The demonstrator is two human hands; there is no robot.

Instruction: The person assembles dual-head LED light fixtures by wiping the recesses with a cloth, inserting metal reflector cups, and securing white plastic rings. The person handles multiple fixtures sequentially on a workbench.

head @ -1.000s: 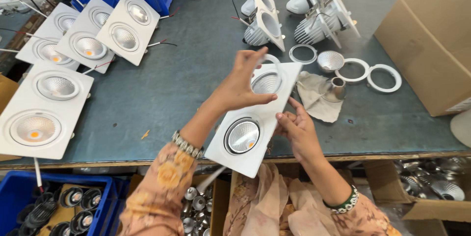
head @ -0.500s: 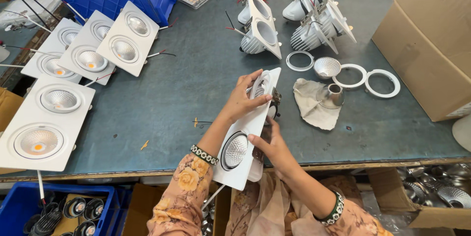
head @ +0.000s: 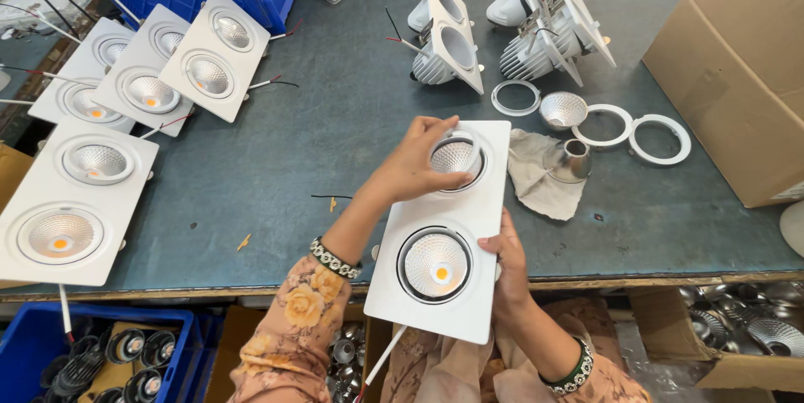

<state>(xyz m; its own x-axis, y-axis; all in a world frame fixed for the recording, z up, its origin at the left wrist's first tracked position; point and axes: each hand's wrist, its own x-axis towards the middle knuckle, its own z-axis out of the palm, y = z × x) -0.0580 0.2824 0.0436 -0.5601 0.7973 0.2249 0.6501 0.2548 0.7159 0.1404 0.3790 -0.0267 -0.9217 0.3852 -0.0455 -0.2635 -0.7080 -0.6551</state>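
1. The white twin-lamp panel [head: 448, 235] sits at lower centre of the frame, face up, its far end over the grey surface [head: 335, 152] and its near end hanging past the front edge toward the person's lap.
2. The upper reflector [head: 456, 157] of the panel is partly covered by fingertips; the lower reflector [head: 434, 263] is fully exposed, with its yellow emitter visible at centre.
3. The left hand [head: 419, 164] reaches in from lower left, fingers curled together onto the rim of the upper reflector. Whether it presses or turns cannot be told.
4. The right hand [head: 509, 256] is clamped on the panel's right edge near the lower lamp, thumb on the face and fingers hidden beneath.
5. Judgement: to seat the reflector well, pressure should be even around the rim and kept off the faceted cone, with the right hand steadying the panel flat rather than letting the overhanging end tip.
6. Just right of the panel lie a grey cloth [head: 536, 173] with a loose metal cone [head: 569, 160] on it, a second loose reflector [head: 563, 110] and white trim rings [head: 636, 131].
7. Finished panels [head: 142, 85] are stacked at upper left; a cardboard box [head: 737, 59] stands at the right edge.
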